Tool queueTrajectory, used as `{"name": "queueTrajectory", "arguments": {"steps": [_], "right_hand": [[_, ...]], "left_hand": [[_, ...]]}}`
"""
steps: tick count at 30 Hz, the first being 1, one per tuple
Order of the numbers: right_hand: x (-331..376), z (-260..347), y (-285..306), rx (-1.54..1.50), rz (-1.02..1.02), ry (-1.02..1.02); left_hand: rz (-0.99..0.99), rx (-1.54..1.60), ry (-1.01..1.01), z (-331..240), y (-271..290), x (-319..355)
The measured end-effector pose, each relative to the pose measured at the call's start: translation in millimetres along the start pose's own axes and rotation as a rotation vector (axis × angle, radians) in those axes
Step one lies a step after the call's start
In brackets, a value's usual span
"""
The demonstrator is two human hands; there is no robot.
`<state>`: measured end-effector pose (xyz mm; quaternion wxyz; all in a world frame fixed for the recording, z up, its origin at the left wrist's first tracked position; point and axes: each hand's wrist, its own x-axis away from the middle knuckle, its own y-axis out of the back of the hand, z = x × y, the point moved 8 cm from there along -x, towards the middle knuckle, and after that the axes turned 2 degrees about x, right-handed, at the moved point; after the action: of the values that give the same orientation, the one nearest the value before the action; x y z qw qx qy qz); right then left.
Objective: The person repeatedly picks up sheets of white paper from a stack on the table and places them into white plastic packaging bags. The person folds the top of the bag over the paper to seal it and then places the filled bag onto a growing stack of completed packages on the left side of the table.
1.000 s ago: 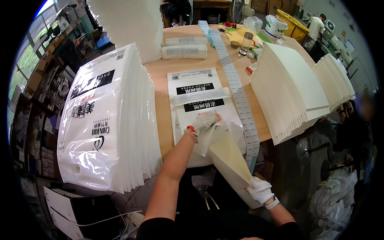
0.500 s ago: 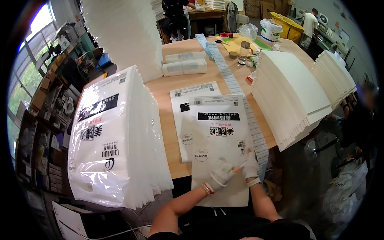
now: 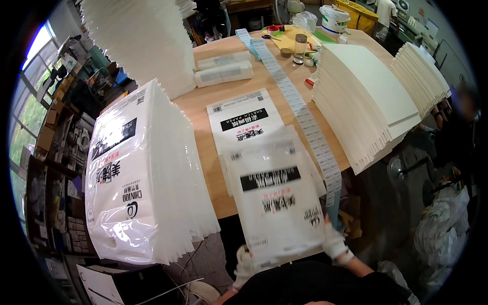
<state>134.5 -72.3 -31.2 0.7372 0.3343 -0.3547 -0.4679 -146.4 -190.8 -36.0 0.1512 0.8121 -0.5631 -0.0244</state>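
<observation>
Close to my body, a white sketch-paper packet [image 3: 284,223] in a printed plastic sleeve is held over the table's near edge, slightly blurred. My left hand [image 3: 244,268], in a white glove, is closed at its near left corner, fingers partly hidden. Along the lower right edge, my right hand [image 3: 334,241], also gloved, grips the packet with bare fingertips showing. Another such packet [image 3: 244,108] lies flat on the table just beyond, partly covered by the held one. Some pale sheet or sleeve juts out behind the held packet's right side.
To the left stands a tall stack of printed sleeves [image 3: 114,203], with a high white stack [image 3: 140,46] behind. White paper stacks [image 3: 361,96] fan out on the right. A label strip [image 3: 300,107] crosses the table [image 3: 213,178]. Rolled bundles [image 3: 223,74], a jar [image 3: 300,49] and scissors [image 3: 271,37] lie farther back.
My hands have gone from the packet's lower right area to its near left corner and right edge. The held packet has come nearer and tilted, uncovering more of the one beneath. The view has shifted.
</observation>
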Motion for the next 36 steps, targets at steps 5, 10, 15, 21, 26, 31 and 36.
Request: {"name": "queueTrajectory", "arguments": {"steps": [5,10,15,21,26,31,36], "right_hand": [[10,-8,1,0.045,0.103,-0.095],[-52,-22,13,0.212,-0.319,0.022],[-28,-53,7,-0.105,-0.085,-0.172],[-103,-153,33,-0.490,-0.482,-0.309],[-138,-149,45,-0.398,-0.126,-0.268],[-132,-112,73,-0.681,-0.171,-0.142],[-108,-48,116,-0.520,-0.245,0.165]], "left_hand": [[0.250,0.951,0.657,47,-27,45],[-0.018,-0.426,0.121,22,-4,-33],[-0.229,-0.292,-0.126,45,-10,-35],[0.035,-0.469,0.121,36,1,-15],[0.514,-0.467,0.237,-12,-37,-33],[0.530,0.155,0.139,-13,-183,-111],[0.855,0.561,0.520,-61,-271,-130]]}}
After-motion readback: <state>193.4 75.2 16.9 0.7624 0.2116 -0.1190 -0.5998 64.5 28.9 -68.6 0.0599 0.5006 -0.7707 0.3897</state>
